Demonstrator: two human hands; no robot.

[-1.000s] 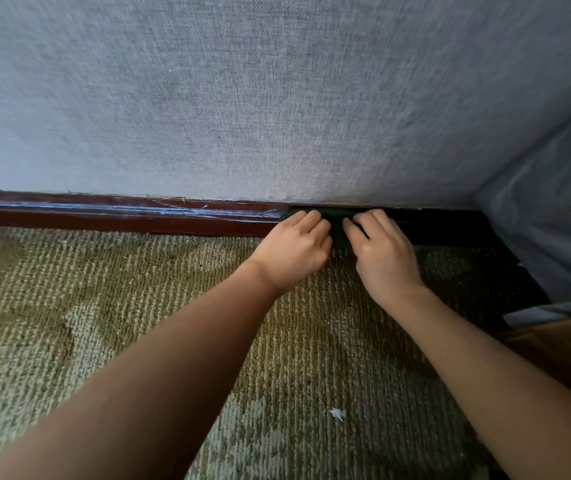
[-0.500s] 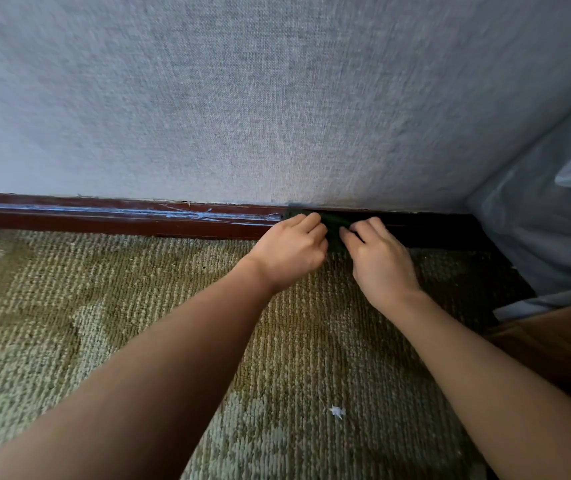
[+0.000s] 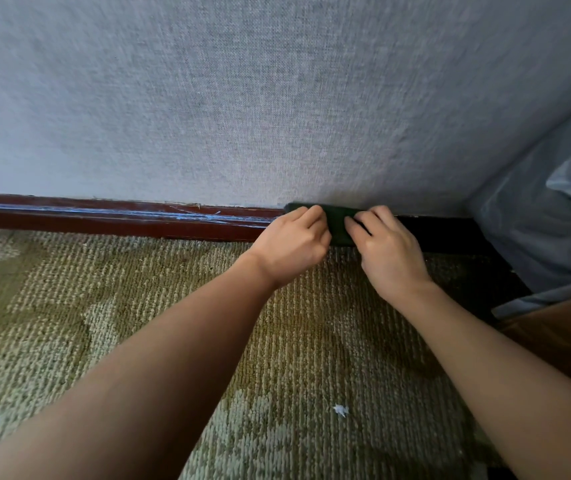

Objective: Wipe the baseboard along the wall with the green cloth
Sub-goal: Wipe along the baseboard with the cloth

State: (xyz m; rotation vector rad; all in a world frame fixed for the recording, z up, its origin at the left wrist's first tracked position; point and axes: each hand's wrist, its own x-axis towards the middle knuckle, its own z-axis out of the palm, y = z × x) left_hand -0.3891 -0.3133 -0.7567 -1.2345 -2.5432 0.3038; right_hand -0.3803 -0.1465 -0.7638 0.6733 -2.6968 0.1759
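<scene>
Baseboard (image 3: pixel 110 220) unchanged; both hands (image 3: pixel 291 244) keep pressing green cloth (image 3: pixel 337 221).

Open baseboard (image 3: pixel 104 220) leftward; bedding (image 3: pixel 536 237) blocking right.

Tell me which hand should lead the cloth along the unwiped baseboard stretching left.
Left, probably. Both hands press the green cloth on the baseboard; the left hand sits on the open side, the right hand nearer the corner.

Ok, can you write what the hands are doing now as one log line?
step: wiping | left hand: on green cloth | right hand: on green cloth | cloth: pressed against baseboard | floor: carpet
</scene>
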